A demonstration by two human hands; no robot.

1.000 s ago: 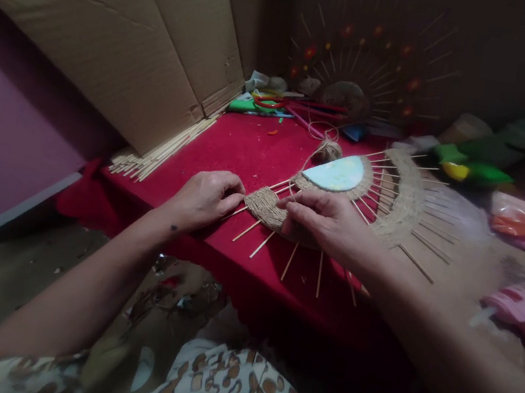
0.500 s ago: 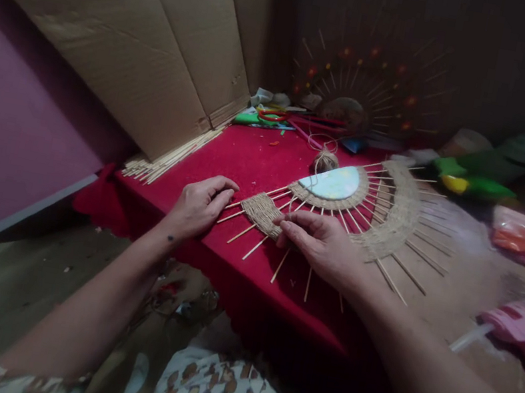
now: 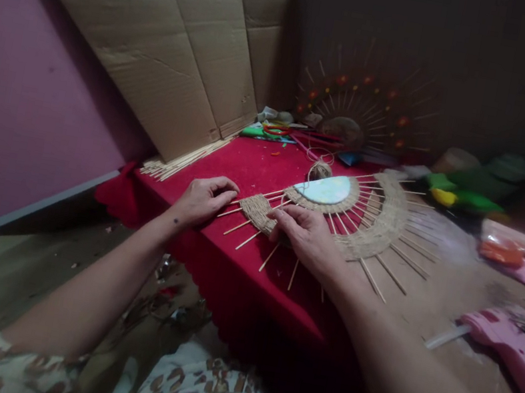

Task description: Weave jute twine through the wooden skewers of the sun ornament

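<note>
A half-round woven piece with wooden sticks (image 3: 249, 240) fanning out lies on the red cloth (image 3: 227, 166). Around a pale half disc (image 3: 325, 189) runs a narrow woven band, and a wider twine band (image 3: 394, 213) crosses the sticks farther out. My left hand (image 3: 201, 201) is closed, thumb and finger pinching an outermost stick beside the band's left end (image 3: 256, 209). Over the front of that band my right hand (image 3: 304, 232) is closed in a pinch on the twine, whose strand is mostly hidden by the fingers. Behind the disc sits a ball of twine (image 3: 320, 170).
Cardboard (image 3: 188, 41) leans at the back left, with loose sticks (image 3: 182, 159) at its foot. A similar fan piece (image 3: 354, 104) stands at the back. On the right lie a pink glue gun (image 3: 511, 342), an orange packet (image 3: 502, 244) and green-yellow items (image 3: 451, 192).
The view has shifted, moving the scene slightly down and the table's right side leftward. My right hand has drawn a little left and closer to the band; my left hand keeps its pinch.
</note>
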